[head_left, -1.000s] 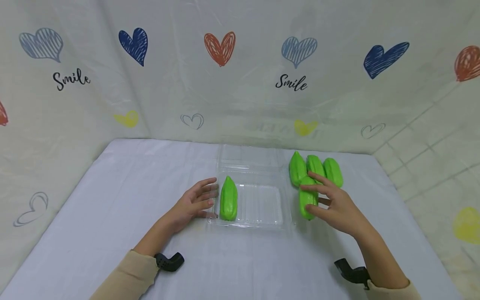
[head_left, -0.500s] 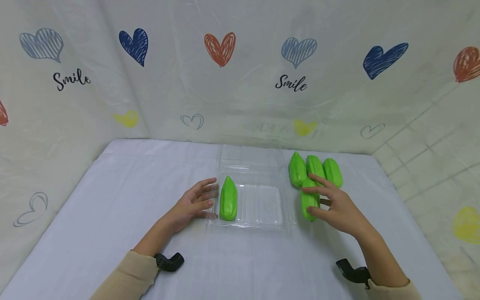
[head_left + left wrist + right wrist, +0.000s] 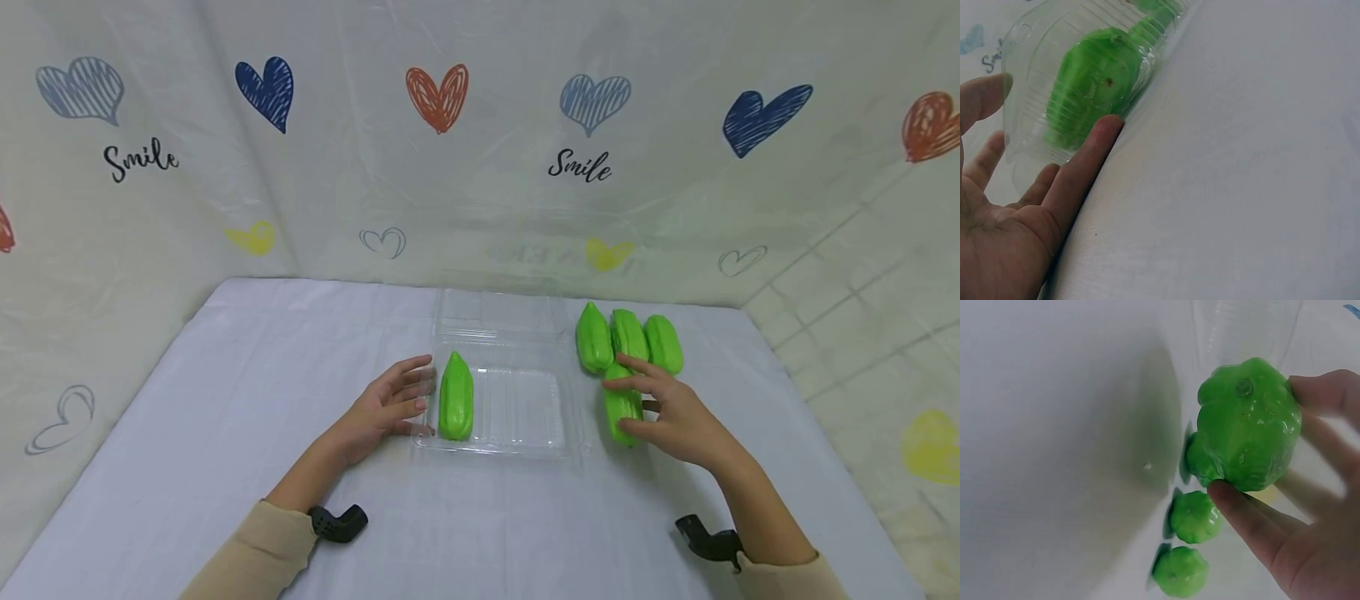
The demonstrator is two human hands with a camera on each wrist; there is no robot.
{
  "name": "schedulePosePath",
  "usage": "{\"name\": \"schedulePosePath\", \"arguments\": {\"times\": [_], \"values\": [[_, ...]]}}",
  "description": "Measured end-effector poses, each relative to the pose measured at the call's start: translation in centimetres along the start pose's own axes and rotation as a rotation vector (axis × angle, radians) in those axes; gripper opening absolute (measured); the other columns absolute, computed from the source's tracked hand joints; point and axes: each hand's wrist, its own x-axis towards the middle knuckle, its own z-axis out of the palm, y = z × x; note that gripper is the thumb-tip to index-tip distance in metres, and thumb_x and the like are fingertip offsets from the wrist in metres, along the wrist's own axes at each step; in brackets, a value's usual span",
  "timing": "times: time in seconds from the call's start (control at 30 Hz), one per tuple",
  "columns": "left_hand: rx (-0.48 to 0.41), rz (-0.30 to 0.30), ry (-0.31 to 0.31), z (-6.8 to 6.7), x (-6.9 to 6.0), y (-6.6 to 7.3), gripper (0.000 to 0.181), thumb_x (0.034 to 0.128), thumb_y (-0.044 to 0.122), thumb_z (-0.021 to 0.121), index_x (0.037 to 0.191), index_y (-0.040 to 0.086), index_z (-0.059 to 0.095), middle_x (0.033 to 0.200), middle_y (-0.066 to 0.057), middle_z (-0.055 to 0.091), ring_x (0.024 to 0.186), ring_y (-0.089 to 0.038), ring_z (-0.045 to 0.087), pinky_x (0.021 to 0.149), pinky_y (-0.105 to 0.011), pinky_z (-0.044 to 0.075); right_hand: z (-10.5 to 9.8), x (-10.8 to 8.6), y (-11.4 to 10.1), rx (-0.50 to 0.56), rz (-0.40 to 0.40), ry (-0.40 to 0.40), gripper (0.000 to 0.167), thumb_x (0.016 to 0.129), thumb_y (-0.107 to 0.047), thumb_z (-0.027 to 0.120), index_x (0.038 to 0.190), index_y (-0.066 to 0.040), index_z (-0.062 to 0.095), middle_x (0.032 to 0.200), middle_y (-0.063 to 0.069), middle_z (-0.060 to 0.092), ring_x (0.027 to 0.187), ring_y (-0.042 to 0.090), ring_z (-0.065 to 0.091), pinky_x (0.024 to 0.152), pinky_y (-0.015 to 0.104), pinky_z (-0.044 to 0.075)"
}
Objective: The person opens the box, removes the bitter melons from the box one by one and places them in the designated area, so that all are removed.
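A clear plastic clamshell box [image 3: 521, 408] lies in the middle of the table, its lid [image 3: 498, 315] folded back. One green ridged gourd [image 3: 456, 398] lies inside along the left wall, pointed end away from me. My left hand [image 3: 386, 404] rests at the box's left side with extended fingers; in the left wrist view, fingertips [image 3: 1109, 125] touch the clear plastic. To the right of the box my right hand [image 3: 671, 412] pinches another green ridged gourd [image 3: 621, 408] between thumb and fingers. In the right wrist view this gourd [image 3: 1247, 425] is held clear of the tablecloth.
Three more green gourds stand in a row beyond the right hand: a left one [image 3: 594, 337], a middle one [image 3: 630, 333] and a right one [image 3: 664, 344]. White cloth [image 3: 480, 533] covers the table. A heart-printed curtain [image 3: 480, 183] hangs behind.
The right hand and its gourd have shifted slightly to the right and toward me. The left hand and the box have stayed put.
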Motion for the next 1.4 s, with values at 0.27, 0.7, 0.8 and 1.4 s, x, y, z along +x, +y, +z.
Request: {"name": "schedulePosePath", "arguments": {"times": [0.27,0.7,0.8,1.4], "values": [[0.005,-0.011,0.008,0.0,0.0,0.0,0.065,0.0997,0.006,0.056,0.157,0.019,0.027,0.161,-0.013,0.028,0.147,-0.036,0.031,0.089,-0.049,0.056,0.0,0.0,0.5,-0.015,0.011,-0.031,0.043,0.083,-0.009,0.079,0.125,-0.008,0.068,0.156,0.02,0.036,0.136,0.049,0.041,0.09,0.059,0.052],[0.009,-0.015,0.011,0.1,0.0,0.1,0.065,0.0998,0.005,0.055,0.157,0.019,0.027,0.161,-0.013,0.028,0.147,-0.035,0.031,0.09,-0.049,0.056,0.2,0.3,1.3,-0.03,0.016,-0.065,0.042,0.083,-0.007,0.077,0.124,-0.007,0.068,0.155,0.023,0.037,0.134,0.049,0.043,0.089,0.059,0.053],[0.009,-0.014,0.01,0.0,0.0,0.0,0.065,0.0997,0.005,0.055,0.157,0.019,0.027,0.161,-0.012,0.028,0.147,-0.035,0.031,0.09,-0.049,0.056,0.1,0.4,1.3,-0.03,0.022,-0.071,0.042,0.084,-0.009,0.077,0.125,-0.008,0.067,0.156,0.022,0.036,0.135,0.048,0.042,0.089,0.058,0.052],[0.004,0.0,0.003,-0.2,0.1,-0.3,0.065,0.1,0.004,0.055,0.157,0.016,0.026,0.161,-0.014,0.027,0.147,-0.036,0.03,0.089,-0.049,0.056,-0.5,0.6,0.7,-0.081,0.018,-0.04,0.046,0.085,-0.016,0.079,0.129,-0.011,0.065,0.155,0.022,0.038,0.135,0.049,0.041,0.097,0.065,0.046]]}}
